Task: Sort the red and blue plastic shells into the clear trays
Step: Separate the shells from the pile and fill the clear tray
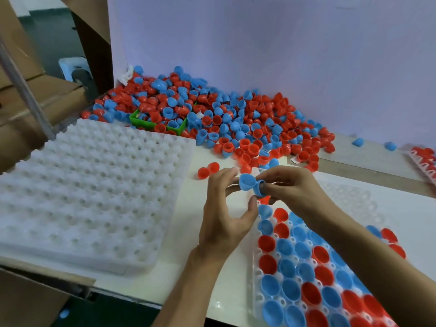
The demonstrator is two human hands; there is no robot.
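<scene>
The scene is seen from one head-worn wide-angle camera, aimed forward and down, close over the white table (212, 289), with no second view provided.

red and blue shells (212, 114) piled up, green bin (151, 122) buried in them, milky white trays (89, 192), lilac-ish wall (259, 43)

Blue shells (250, 185) between both hands
</scene>
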